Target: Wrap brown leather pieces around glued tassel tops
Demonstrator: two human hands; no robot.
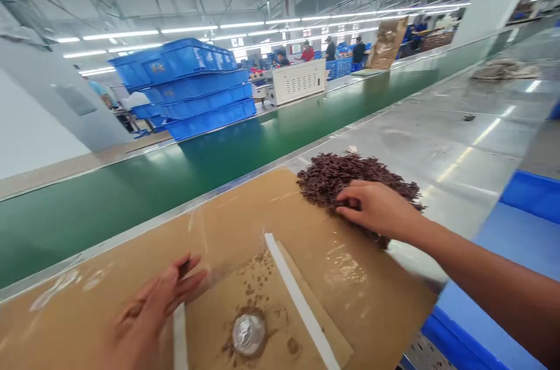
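A heap of small dark brown pieces (324, 177) lies at the far right corner of a brown board (245, 201); their exact kind is too small to make out. My right hand (376, 206) reaches into the near side of the heap with curled fingers, and whatever they pinch is hidden. Over the left part of the board hovers my left hand (160, 300), fingers loosely stretched, thumb apart, nothing visible in it. Between the hands, a round silvery disc (248, 333) sits on the board, ringed by dark smudges. A white strip (300, 300) runs slantwise beside it.
Beyond the board runs a green conveyor belt (271, 142). Stacked blue crates (196, 90) and a white machine housing (300, 81) stand behind it. To the right are a metal tabletop (437, 136), a cloth (505, 70) and a blue bin (516, 247). Several people work far back.
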